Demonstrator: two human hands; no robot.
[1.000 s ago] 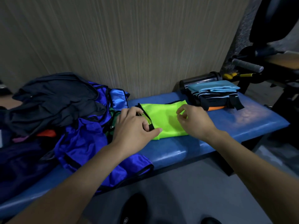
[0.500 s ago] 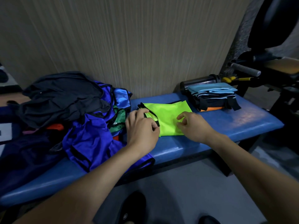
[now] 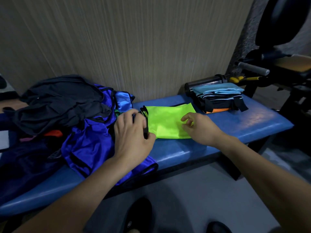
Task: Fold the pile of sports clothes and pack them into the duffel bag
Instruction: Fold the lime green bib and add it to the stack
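Nothing here can be read. The only mark of any kind is a small round emblem on the toe of the black shoe (image 3: 138, 217) down on the floor, and it is too dim and small to make out. The clothes on the bench carry no lettering or numbers that show from here.
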